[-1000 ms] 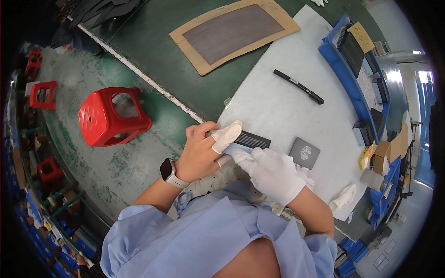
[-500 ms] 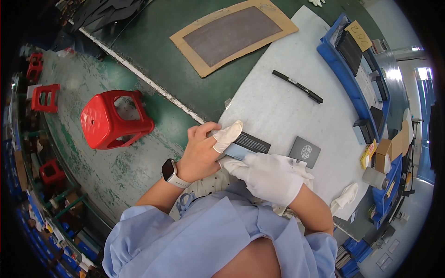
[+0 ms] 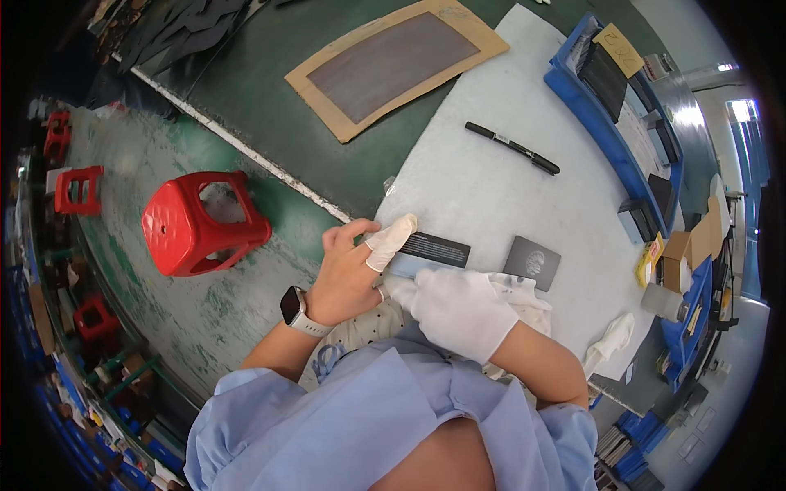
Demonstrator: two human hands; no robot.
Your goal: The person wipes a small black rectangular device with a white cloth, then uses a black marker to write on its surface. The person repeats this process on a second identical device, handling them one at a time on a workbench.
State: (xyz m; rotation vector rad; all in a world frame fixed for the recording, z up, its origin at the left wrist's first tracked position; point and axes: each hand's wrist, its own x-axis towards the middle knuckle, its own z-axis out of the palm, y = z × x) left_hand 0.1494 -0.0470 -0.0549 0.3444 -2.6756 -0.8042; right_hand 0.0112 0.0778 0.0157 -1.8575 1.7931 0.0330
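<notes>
My left hand (image 3: 340,274), bare but for white finger cots and a watch at the wrist, pinches the left end of a flat black printed card (image 3: 438,248). The card's near part shows a pale blue-grey surface. Against that near side lies my right hand (image 3: 463,311) in a white glove, its fingers curled and closed; whatever they hold is hidden. To the right, on the white mat (image 3: 458,176), rests a dark grey square card (image 3: 530,262) with a pale round emblem. Beyond it lies a black marker pen (image 3: 512,148).
A blue tray (image 3: 568,88) with dark boxes and papers stands at the right. On the green table lies a cardboard-framed dark panel (image 3: 393,65). A white glove (image 3: 612,337) rests on the mat's near right. Red stools (image 3: 168,229) stand on the floor to the left.
The whole view has shifted slightly, so the table things appear a little further left. Both hands stay at the black card in nearly the same pose.
</notes>
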